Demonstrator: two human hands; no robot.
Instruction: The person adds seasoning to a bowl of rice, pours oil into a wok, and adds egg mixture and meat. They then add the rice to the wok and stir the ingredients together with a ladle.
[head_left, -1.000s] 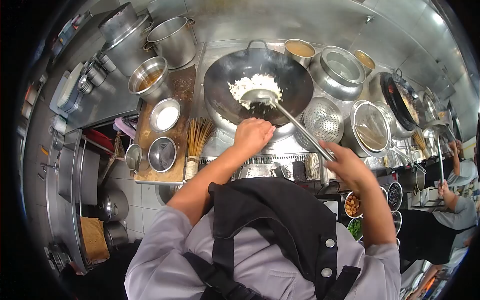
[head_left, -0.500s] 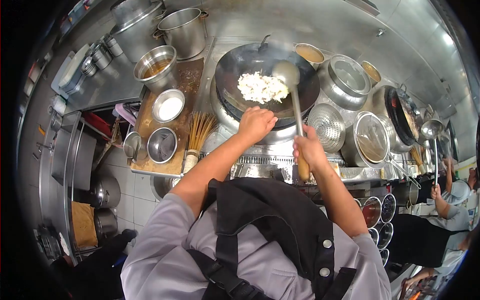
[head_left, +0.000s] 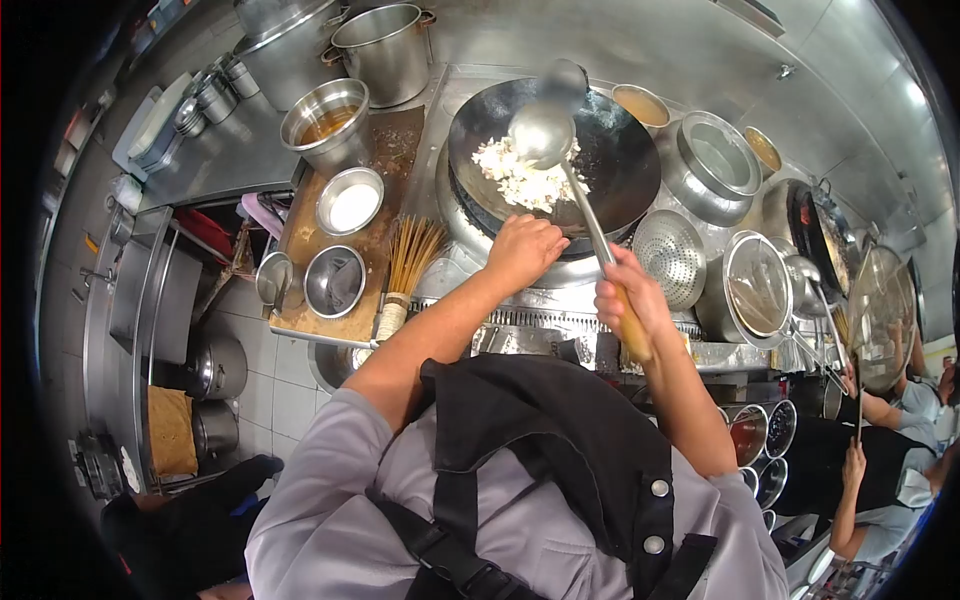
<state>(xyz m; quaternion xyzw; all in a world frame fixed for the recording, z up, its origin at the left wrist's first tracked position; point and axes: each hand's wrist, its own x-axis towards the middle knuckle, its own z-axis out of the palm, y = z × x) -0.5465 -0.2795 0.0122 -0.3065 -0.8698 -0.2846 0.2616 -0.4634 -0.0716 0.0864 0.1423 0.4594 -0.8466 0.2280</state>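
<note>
A large black wok (head_left: 615, 165) sits on the stove, with pale chopped food (head_left: 520, 183) in its left and lower part. My right hand (head_left: 635, 295) is wrapped round the wooden handle of a long metal ladle (head_left: 543, 135), whose bowl is over the food. At the wok's near edge is my left hand (head_left: 525, 250), fingers curled together on the rim; the exact grip is partly hidden.
Left of the wok, a board (head_left: 300, 235) holds metal bowls and a bamboo brush (head_left: 412, 255). To the right are a perforated strainer (head_left: 669, 260), pots and a mesh sieve (head_left: 757, 283). Co-workers stand at the far right, one with a large strainer (head_left: 882, 318).
The ladle bowl has moved left over the food, and my right hand has shifted slightly right. The food is more spread out. A co-worker now holds up a large strainer.
</note>
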